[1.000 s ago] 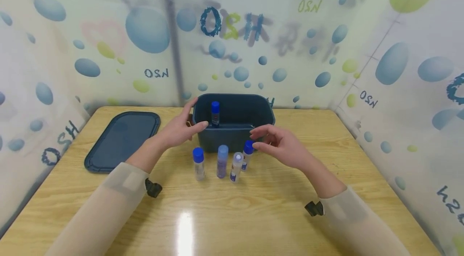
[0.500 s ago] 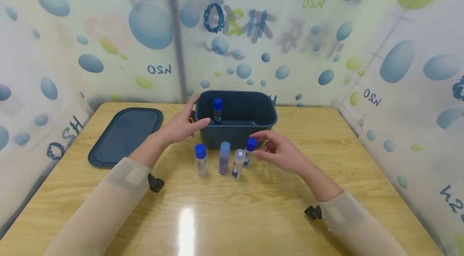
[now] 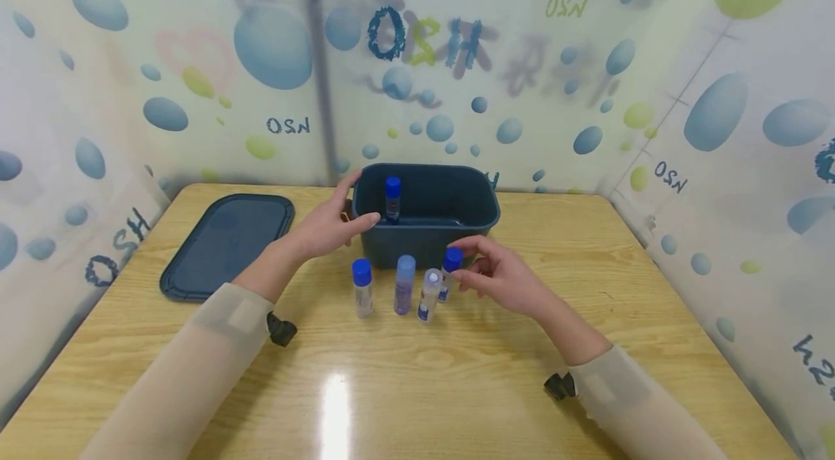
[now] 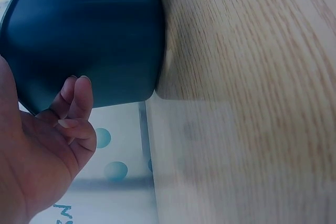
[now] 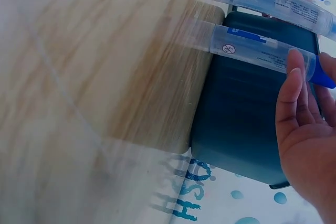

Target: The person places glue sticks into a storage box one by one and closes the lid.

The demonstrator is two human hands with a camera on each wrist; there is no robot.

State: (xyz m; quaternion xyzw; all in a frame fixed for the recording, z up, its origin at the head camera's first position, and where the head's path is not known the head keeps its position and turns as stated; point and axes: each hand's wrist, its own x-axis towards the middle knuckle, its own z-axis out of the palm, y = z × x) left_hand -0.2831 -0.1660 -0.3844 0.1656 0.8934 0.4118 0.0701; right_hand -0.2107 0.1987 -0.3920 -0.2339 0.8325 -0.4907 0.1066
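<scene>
At the back middle stands a dark blue-green plastic bin. My left hand grips its left end, thumb over the front rim and a finger along the left edge. Inside, on the left, one glue bottle with a blue cap stands upright. My right hand pinches the cap of another blue-capped glue bottle, upright on the table before the bin's right front. Left of it stand a clear-topped bottle, a purplish bottle with a pale blue cap and a blue-capped bottle.
A dark flat lid lies on the wooden table at the back left. Patterned curtain-like walls close off the back and both sides. The bin stands close to the back wall.
My right hand has come down slightly and its fingers have closed round the blue cap of the rightmost bottle. My left hand stays on the bin. The head view has shifted a little.
</scene>
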